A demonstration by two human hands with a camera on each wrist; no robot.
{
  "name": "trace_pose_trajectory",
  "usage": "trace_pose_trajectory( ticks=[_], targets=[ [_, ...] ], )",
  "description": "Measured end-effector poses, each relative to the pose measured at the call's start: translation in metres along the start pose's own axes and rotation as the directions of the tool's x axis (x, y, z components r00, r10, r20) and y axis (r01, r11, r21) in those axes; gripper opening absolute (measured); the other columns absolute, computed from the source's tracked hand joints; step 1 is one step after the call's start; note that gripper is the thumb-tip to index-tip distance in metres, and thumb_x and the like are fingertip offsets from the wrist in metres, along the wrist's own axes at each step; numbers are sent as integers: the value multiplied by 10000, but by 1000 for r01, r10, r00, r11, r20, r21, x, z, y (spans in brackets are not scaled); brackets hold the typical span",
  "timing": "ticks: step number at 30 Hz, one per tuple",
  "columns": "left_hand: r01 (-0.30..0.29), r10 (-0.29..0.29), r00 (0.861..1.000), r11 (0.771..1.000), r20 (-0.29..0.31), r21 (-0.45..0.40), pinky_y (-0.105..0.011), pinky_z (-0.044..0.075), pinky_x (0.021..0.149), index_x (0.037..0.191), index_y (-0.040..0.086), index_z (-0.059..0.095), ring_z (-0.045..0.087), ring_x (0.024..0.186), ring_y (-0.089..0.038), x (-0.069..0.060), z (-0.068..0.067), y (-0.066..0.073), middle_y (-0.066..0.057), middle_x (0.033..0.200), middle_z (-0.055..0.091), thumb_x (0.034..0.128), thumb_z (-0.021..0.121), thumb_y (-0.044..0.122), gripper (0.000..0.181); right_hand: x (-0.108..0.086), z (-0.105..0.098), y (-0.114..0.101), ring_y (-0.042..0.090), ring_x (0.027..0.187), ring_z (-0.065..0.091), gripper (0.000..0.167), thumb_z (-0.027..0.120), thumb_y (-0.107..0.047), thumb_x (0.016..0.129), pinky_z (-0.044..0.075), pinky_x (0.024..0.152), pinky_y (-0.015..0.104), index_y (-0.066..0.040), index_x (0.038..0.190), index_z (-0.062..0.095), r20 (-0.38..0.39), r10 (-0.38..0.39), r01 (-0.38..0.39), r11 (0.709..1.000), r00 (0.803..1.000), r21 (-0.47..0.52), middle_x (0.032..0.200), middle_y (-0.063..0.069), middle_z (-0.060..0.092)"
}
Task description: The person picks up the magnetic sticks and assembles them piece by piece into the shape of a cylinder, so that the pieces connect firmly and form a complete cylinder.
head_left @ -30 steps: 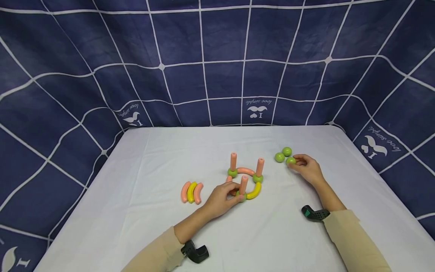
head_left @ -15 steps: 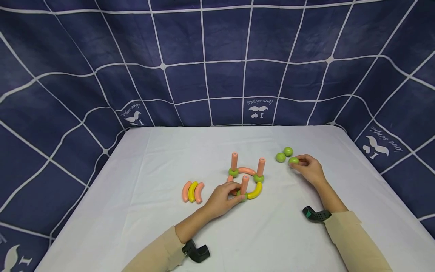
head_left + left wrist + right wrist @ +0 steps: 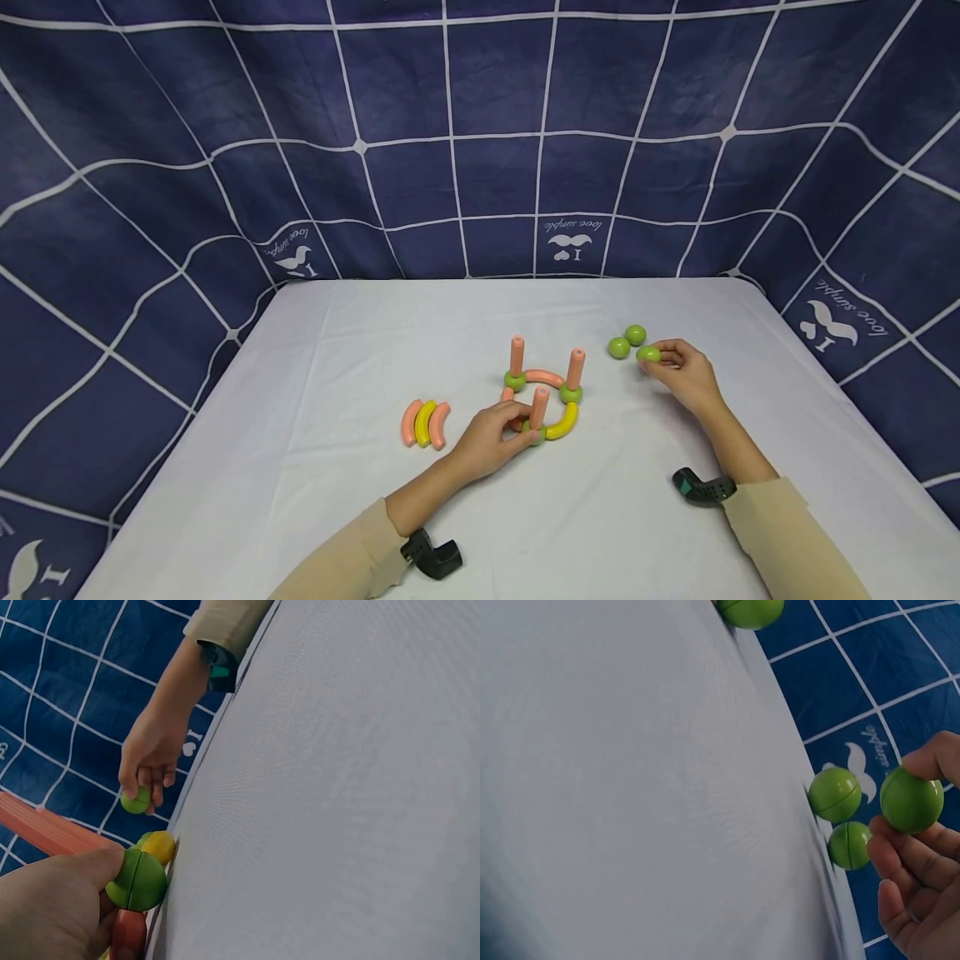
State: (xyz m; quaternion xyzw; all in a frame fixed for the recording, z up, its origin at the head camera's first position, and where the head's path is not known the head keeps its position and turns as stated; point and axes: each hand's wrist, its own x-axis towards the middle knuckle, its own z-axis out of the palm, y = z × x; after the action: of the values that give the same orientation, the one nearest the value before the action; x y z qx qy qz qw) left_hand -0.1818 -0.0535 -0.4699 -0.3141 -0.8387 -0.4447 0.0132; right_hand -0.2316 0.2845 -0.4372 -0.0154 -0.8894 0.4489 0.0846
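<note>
Curtain: navy, white-gridded, behind everything; its prints (image 3: 570,240) on the curtain (image 3: 480,175) offer a moustache, a heart, an "I" and the words "love" and "simple", upside down from the head camera.
Table: white cover (image 3: 360,325), under all the action.
Frame: mid-table, bent pieces (image 3: 543,377) linking three green corners, a pink rod (image 3: 576,368) upright on each; looks stiff but likely wobbly at the joints, so best steadied low.
Left hand: here (image 3: 491,437), thumb and fingers clamped on the near corner ball (image 3: 139,881), just under its rod (a sensible spot).
Right hand: over here (image 3: 686,379), thumb against fingertips, pinching a loose ball (image 3: 911,800), seemingly raised, near two others (image 3: 627,342).
Spare bends: pink, yellow, pink (image 3: 424,423), side by side left of the frame; probably light, easiest gripped mid-curve.
Balls: glossy, seamed, no lettering visible; presumably hard, light, slippery and keen to roll, so pinch across the middle.
</note>
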Motion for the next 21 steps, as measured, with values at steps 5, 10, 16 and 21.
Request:
trace_pose_trajectory(
  ticks=[5,10,16,21],
  targets=[
    [-6,6,1000,1000,-2,-5,-254,482,834,1131,106,668,562,898,-86,0,-1,0,36,1003,641,897,718,220,265,-6,-1,-10,24,862,532,451,708,-286,895,437,707,191,16,1199,567,4,-20,20,1000,1000,18,1017,98,690],
    [-5,5,1000,1000,-3,0,-253,483,836,1133,104,668,564,897,-87,0,0,0,36,999,642,900,715,220,265,-10,0,-21,-28,844,542,425,719,-221,887,433,715,154,36,1191,573,-13,-84,84,996,996,43,1004,109,686],
    [-1,1,1000,1000,-3,1,-248,482,837,1135,102,669,563,899,-83,0,0,0,36,1001,643,898,717,223,270,-16,2,-35,-23,802,544,402,734,-129,862,437,680,135,64,1179,580,-32,-163,165,984,986,75,1025,173,668],
    [-7,7,1000,1000,-3,-7,-246,483,837,1136,96,668,564,898,-86,0,0,0,32,1004,644,897,719,218,273,-22,5,-47,-19,811,545,388,745,-76,842,440,686,125,71,1163,585,-44,-204,207,975,978,84,1040,192,658]
  ],
)
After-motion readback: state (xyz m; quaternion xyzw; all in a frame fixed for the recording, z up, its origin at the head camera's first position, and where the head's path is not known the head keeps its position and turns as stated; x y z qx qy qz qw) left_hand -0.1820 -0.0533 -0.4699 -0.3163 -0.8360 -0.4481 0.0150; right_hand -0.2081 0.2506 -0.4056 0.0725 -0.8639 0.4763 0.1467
